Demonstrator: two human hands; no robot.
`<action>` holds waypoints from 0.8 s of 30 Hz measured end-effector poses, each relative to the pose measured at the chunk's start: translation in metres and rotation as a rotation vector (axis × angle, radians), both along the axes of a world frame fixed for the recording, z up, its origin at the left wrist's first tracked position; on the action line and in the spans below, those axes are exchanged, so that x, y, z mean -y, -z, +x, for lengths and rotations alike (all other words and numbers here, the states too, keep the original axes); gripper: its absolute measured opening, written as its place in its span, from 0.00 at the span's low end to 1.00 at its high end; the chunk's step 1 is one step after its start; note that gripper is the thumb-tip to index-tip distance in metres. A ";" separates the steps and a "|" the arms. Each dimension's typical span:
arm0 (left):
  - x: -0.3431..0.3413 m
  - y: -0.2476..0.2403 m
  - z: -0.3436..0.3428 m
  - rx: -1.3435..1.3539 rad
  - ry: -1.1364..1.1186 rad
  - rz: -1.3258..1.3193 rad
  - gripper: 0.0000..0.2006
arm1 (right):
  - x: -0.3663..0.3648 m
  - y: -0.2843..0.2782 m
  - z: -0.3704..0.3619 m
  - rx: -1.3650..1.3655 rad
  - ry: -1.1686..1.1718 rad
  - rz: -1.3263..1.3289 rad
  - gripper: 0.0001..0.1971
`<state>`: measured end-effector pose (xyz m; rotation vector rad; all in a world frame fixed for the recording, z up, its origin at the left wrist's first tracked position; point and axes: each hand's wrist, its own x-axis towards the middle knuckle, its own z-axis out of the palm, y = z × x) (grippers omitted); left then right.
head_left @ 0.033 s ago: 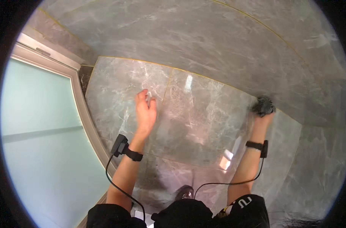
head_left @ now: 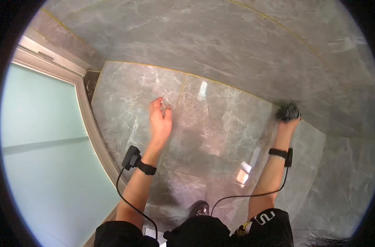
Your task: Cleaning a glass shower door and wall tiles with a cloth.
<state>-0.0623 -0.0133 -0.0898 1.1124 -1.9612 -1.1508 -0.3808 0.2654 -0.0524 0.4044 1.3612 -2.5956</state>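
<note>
In my right hand (head_left: 292, 123) is a dark bunched cloth (head_left: 287, 111), mottled grey and black and a little blurred. My fingers are mostly hidden behind it. The cloth is at the yellow line where the grey marbled floor tiles (head_left: 212, 131) meet the grey wall (head_left: 220, 49). Over the floor on the left side, my left hand (head_left: 159, 121) holds nothing, its fingers loosely bent and apart. Whether it touches the tiles I cannot tell.
A frosted glass door (head_left: 43, 123) in a pale frame (head_left: 86, 107) stands along the left. Each wrist wears a black strapped device, the left one (head_left: 132, 158) and the right one (head_left: 289, 157), with trailing cables. A dark shoe (head_left: 200, 208) shows near the lower middle.
My right hand has shifted slightly to the right with the cloth. The left hand has drifted a little to the right too.
</note>
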 end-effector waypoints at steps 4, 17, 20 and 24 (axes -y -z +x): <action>-0.017 -0.006 -0.014 -0.007 0.031 0.022 0.19 | 0.097 0.004 0.006 0.155 0.332 0.239 0.27; -0.011 -0.040 0.017 -0.044 -0.029 0.014 0.17 | 0.245 -0.015 0.104 0.438 -0.507 -0.539 0.18; -0.017 -0.049 0.014 -0.049 -0.029 0.013 0.17 | 0.168 -0.040 0.059 0.357 -0.408 -0.374 0.19; -0.028 -0.045 0.012 -0.102 0.023 0.071 0.17 | 0.098 -0.095 0.020 -0.058 -0.030 -0.252 0.14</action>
